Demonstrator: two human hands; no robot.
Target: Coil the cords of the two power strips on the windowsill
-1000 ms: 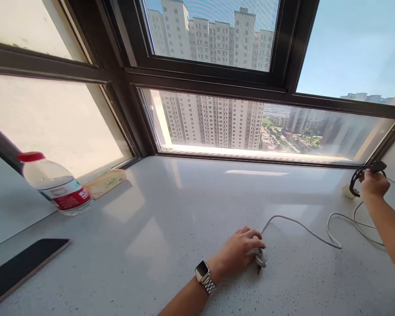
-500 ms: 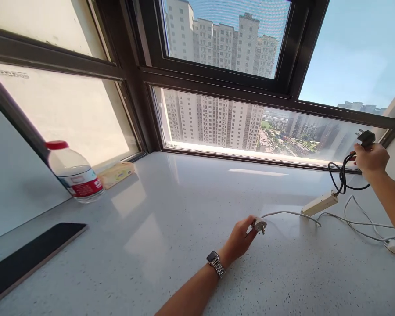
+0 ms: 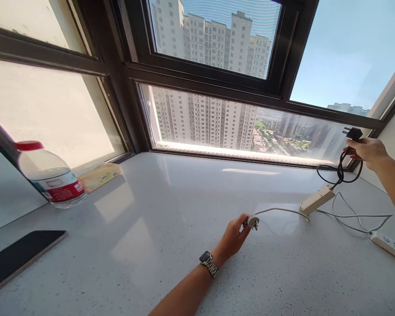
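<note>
My left hand, with a watch on its wrist, grips a white plug low over the counter, prongs pointing right. A grey cord runs from this plug toward the right. At the right, my right hand holds up a black plug, prongs pointing left. Its black cord hangs in loops below the hand and leads to a white power strip, seen tilted. Farther right lies a second power strip with blue-marked sockets, joined to a grey cord.
A bottle with a red cap stands at the left by the window, beside a yellow tissue pack. A dark phone or tablet lies at the left front. Window frames edge the speckled counter.
The view has swung slightly right, so most things sit farther left. Both hands keep their plugs, and more of the second power strip shows.
</note>
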